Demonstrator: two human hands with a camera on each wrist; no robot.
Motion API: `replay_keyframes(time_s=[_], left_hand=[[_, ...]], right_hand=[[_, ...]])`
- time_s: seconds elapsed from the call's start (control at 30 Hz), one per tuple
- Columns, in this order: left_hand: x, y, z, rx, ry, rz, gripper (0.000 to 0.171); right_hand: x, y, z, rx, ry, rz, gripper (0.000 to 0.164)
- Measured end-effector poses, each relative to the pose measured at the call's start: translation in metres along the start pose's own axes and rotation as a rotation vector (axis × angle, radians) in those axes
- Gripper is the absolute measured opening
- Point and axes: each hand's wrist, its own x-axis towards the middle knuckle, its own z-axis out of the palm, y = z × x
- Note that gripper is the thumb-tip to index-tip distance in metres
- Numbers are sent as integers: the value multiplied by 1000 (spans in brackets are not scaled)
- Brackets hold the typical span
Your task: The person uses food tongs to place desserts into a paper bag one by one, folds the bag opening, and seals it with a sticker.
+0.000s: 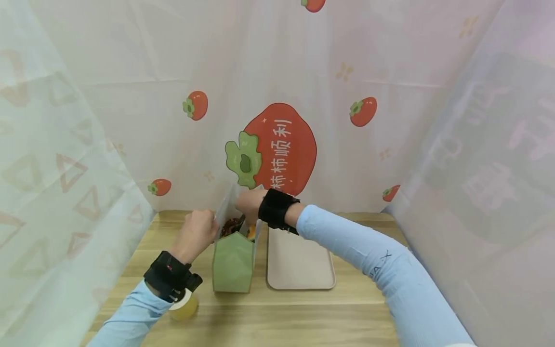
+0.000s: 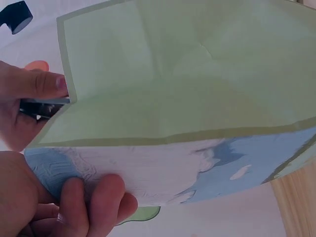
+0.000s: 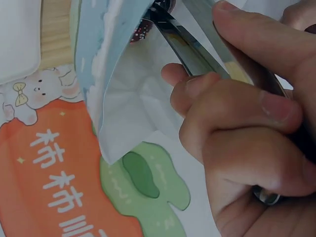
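Note:
A green paper bag [image 1: 233, 265] stands upright on the table with its mouth open. At its left rim my left hand [image 1: 197, 233] grips the paper; in the left wrist view its curled fingers [image 2: 106, 197] lie against the bag's blue-and-white side. My right hand [image 1: 251, 200] is at the bag's far mouth, its fingers wrapped round metal tongs [image 3: 190, 49]. The tongs' tips reach down into the bag beside a chocolate doughnut [image 1: 230, 226] with sprinkles. Something orange-yellow [image 1: 251, 233] shows inside too, partly hidden. Whether the tongs hold the doughnut I cannot tell.
Right of the bag lies a beige rectangular tray [image 1: 301, 267]. A yellowish cup [image 1: 186, 307] with a white rim stands under the left wrist, partly covered. Printed cloth [image 1: 277, 58] hangs behind the wooden table [image 1: 277, 320] and at both sides.

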Motion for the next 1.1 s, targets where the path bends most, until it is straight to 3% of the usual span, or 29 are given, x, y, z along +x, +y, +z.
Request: replay_keyframes(time_s=[0.23, 0.37, 0.6, 0.73, 0.93, 1.1], left_hand=[[0, 1, 1, -6, -1, -10, 27], [-1, 0, 2, -3, 11, -3, 24], [-1, -4, -1, 3, 33, 8, 23], [2, -3, 0, -6, 25, 13, 27], [1, -4, 2, -1, 35, 47, 35], [0, -5, -2, 21, 51, 58, 36]], right_hand=[[12, 4, 2, 43, -40, -11, 37], [3, 20, 5, 86, 9, -43, 37], [-52, 51, -18, 221, 77, -23, 20], [-91, 72, -19, 327, 178, -13, 19], [-148, 102, 15, 529, 424, 11, 17], [-178, 108, 73, 726, 632, 159, 20]])
